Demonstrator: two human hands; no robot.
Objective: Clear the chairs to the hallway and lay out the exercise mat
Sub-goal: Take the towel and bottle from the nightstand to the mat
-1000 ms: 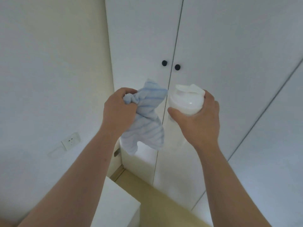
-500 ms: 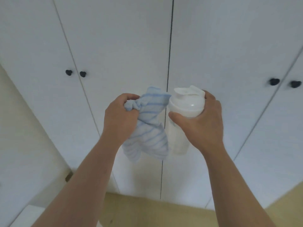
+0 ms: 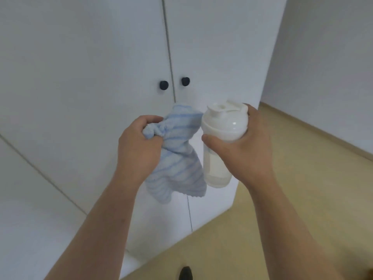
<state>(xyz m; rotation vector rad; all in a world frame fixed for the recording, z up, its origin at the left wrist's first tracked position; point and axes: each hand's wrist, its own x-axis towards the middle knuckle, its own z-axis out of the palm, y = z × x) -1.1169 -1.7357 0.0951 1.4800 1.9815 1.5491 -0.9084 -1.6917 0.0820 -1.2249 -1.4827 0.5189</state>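
Plainly, neither of the task's things is in sight: no chairs, no mat and no hallway show in the head view, so where they stand cannot be told. Both hands are taken up with other items. At about 9 o'clock of centre the left hand [image 3: 139, 146] is clenched round the bunched top of a pale blue striped towel [image 3: 177, 172], whose loose end hangs toward 6 o'clock. Just beside it, at about 3 o'clock of centre, the right hand [image 3: 245, 152] is wrapped round a white bottle [image 3: 223, 126], thumb in front under the lid, fingers behind. The bottle stands roughly upright, and towel and bottle look to be touching or nearly so. Behind them a white wardrobe [image 3: 80, 77] fills the view from 9 to 12 o'clock, with dark knobs [image 3: 163, 85] either side of the door gap at 12 o'clock. Tan floor [image 3: 312, 188] runs from 3 to 6 o'clock, and a small dark shape [image 3: 185, 273] at 6 o'clock is too cut off to name.

As a judgement, nothing here shows the chairs cleared or the mat laid, so whether either step is done cannot be read. With both hands full, the towel and bottle would need setting down before a chair or the mat could be handled
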